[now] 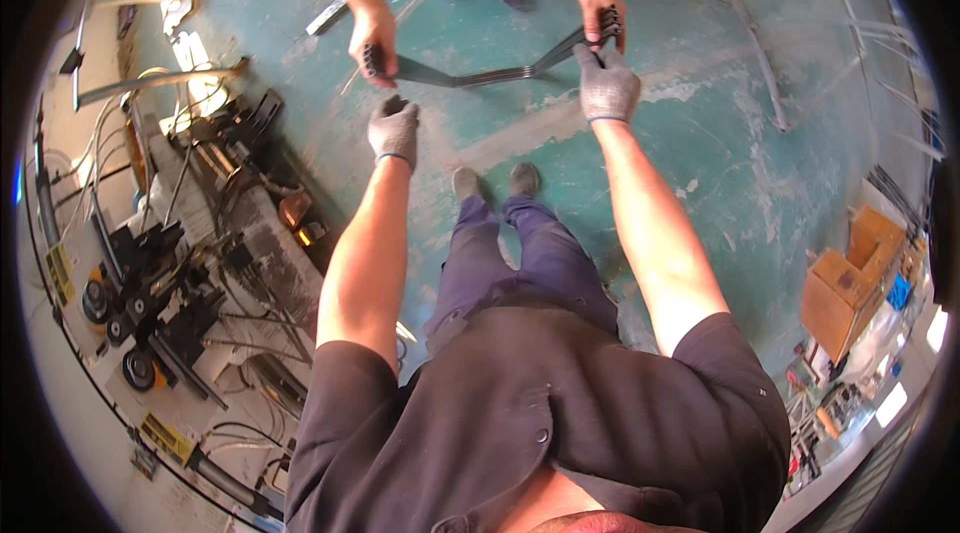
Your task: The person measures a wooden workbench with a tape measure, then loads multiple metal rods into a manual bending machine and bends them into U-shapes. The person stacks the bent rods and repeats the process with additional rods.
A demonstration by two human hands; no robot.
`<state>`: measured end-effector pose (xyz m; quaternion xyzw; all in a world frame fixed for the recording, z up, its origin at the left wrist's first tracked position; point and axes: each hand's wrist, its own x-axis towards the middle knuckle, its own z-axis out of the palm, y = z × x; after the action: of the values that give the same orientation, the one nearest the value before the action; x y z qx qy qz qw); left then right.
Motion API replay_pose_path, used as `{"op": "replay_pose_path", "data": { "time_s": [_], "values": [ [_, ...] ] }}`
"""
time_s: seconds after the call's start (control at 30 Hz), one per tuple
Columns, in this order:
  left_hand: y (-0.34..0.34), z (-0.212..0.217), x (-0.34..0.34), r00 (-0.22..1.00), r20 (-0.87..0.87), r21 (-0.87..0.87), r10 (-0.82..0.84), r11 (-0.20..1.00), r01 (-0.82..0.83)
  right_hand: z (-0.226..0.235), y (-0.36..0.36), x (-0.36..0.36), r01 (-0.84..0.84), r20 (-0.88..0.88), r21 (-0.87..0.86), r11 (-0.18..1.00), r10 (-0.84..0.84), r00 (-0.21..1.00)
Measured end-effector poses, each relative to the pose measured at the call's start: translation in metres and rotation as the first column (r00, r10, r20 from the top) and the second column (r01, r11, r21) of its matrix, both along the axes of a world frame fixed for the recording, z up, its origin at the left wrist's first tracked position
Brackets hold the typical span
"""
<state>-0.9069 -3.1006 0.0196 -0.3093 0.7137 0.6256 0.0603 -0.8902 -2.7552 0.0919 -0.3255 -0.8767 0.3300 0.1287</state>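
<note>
Curled at the fingers, the person's right hand (609, 91) in its grey glove meets the right end of a bundle of dark bent strips (495, 76) — whether it has closed on them, I can't tell from where I stand. The left hand (393, 130), gloved alike, is curled too, just short of the bundle's left end; I can't make out whether anything is inside it. The strips span the gap in front of both hands, a straight middle stretch with each end angled off, and a co-worker opposite has one bare hand (374, 43) at the left end and another bare hand (599, 3) at the right. Below spreads a scuffed blue-green floor (690, 198). Machinery (150, 303) crowds the person's left — rods, cables, dark fittings — while a brown box (835, 298) sits well off to the right.
</note>
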Motion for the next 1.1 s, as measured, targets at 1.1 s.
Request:
{"op": "replay_pose_path", "data": {
  "time_s": [1.1],
  "values": [
    [-0.01, 0.012, 0.154, 0.876, 0.297, -0.209, -0.379, 0.87, 0.447, -0.038, -0.018, 0.201, -0.282, 0.46, -0.204, 0.937, 0.346, 0.817]
  ]
}}
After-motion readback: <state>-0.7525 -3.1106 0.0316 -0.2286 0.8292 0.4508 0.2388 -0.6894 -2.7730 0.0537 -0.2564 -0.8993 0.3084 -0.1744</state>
